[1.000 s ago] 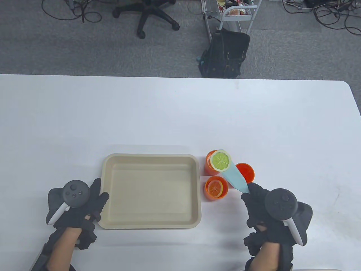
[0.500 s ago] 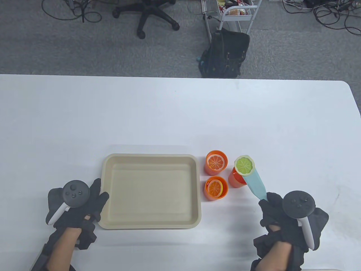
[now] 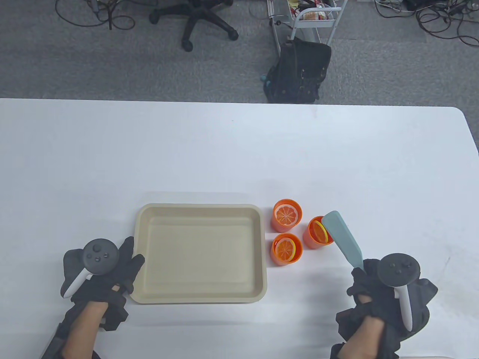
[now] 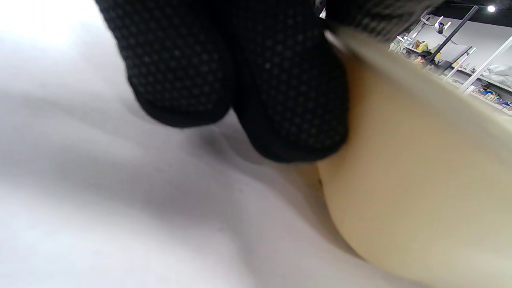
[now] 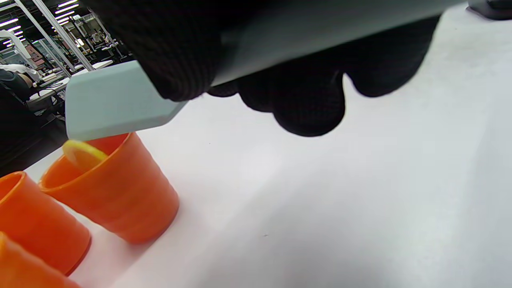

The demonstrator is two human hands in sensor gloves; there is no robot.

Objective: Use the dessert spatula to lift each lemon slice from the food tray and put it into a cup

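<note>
1. Your right hand [image 3: 378, 288] has its fingers wrapped round the dessert spatula [image 3: 342, 237] handle, blade tilted over the right-hand cup [image 3: 316, 233], and that tilt looks like how the lemon slice [image 3: 320, 231] got to lean inside.
2. Your left hand [image 3: 99, 271] rests flat-fingered against the food tray [image 3: 144, 224] edge, probably bracing it.
3. All three cups sit bunched just beside the tray; the counter [image 3: 393, 179] right of them leaves room to pull back.

A white table [image 3: 232, 149] is filling most of the frame. A beige food tray [image 3: 144, 220] is sitting at lower centre, with three orange cups [image 3: 278, 224] standing just right of it
</note>
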